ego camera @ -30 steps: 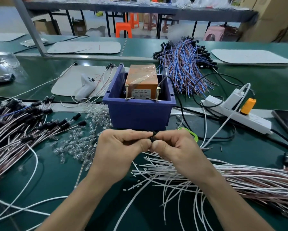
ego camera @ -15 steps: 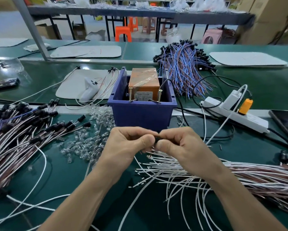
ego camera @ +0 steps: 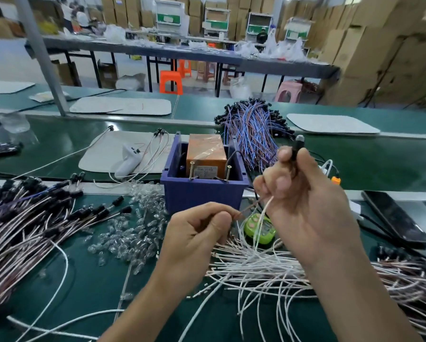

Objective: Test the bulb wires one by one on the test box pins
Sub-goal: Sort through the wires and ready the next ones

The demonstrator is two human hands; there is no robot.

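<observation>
Two limp, seemingly featherlight leads [ego camera: 262, 218] trail from the small black bulb socket [ego camera: 297, 148] gripped in the right hand [ego camera: 305, 201], so the left hand [ego camera: 197, 228] sensibly pinches one near its end.

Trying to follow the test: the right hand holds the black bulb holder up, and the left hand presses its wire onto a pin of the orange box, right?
Not quite: the head view shows the left hand pinching the wire in front of the blue bin, clear of both pins. The right hand does hold the black bulb holder up.
</observation>
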